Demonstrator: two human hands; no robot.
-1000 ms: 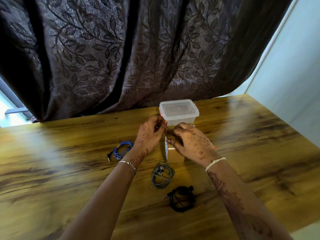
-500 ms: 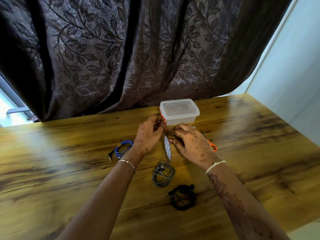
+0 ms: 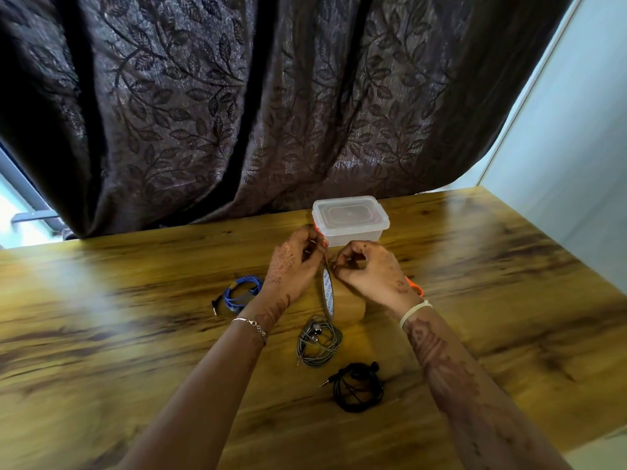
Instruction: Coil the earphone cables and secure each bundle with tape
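Now, tape roll point(image 3: 327, 293): on edge between both hands, just beyond grey earphones point(image 3: 319, 340).
Grip, left hand point(image 3: 293, 266): narrow, pinching roll's top.
Grip, right hand point(image 3: 369, 276): narrow, pinching roll's rim.
Surface point(image 3: 135, 334): blue earphones point(image 3: 242, 295) left, black earphones point(image 3: 358, 386) nearest.

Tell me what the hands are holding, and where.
Both the left hand and right hand pinch the clear tape roll with white printed core at its top.
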